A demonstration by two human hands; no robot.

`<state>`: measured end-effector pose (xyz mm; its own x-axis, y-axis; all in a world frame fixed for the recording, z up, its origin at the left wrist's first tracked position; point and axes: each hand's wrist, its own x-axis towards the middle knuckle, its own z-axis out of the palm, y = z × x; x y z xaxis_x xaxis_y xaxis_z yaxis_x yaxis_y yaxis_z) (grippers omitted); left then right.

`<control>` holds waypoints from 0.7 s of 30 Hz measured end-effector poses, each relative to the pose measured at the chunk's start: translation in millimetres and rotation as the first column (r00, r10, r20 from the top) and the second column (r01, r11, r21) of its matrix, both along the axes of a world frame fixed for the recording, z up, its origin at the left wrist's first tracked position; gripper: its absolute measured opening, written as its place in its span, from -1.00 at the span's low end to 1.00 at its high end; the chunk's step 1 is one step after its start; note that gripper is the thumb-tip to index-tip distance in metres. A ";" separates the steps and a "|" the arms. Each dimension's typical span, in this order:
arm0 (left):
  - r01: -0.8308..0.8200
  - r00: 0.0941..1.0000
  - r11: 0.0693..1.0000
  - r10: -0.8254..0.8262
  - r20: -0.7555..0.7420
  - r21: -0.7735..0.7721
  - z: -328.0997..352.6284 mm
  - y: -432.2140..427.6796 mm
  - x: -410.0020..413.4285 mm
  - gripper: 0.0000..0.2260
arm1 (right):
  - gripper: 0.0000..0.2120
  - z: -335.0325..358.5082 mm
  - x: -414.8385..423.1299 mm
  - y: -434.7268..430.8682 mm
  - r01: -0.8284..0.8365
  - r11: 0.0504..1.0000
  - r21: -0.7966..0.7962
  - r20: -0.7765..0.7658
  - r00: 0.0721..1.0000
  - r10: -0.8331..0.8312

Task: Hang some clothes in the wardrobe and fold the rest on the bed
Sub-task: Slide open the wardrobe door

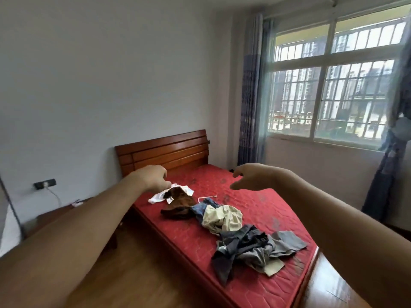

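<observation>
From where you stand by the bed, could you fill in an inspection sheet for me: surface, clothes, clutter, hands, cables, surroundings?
Surface: red mattress, no bedding on it.
Job's things: white garment, brown garment, blue garment, cream garment and grey heap lie crumpled in a row; none folded.
Clutter: small white thing on the bedside table, too blurred to name.
Hands: left hand has curled fingers by the white garment, contact unclear; right hand is open and holds nothing.
Cables: white cable hangs from the wall socket.
Surroundings: headboard, barred window, curtains, wooden floor; no wardrobe in view.
</observation>
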<state>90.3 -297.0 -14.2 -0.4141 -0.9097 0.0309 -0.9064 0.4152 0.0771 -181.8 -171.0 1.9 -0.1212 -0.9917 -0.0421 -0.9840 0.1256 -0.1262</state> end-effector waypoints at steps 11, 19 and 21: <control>-0.352 0.933 0.935 0.346 0.096 0.052 -27.8 -127.9 115.4 -0.63 | -0.45 -37.5 91.9 -243.4 -0.341 0.940 0.012 0.104 0.935 0.339; -0.623 0.782 0.780 0.618 0.083 0.056 -26.4 -205.8 172.1 -0.58 | -0.44 -35.4 157.9 -421.3 -0.603 0.797 0.035 0.124 0.794 0.595; -0.688 0.726 0.724 0.685 0.059 0.061 -23.6 -216.0 183.6 -0.59 | -0.45 -31.5 177.9 -456.2 -0.669 0.741 0.056 0.105 0.742 0.662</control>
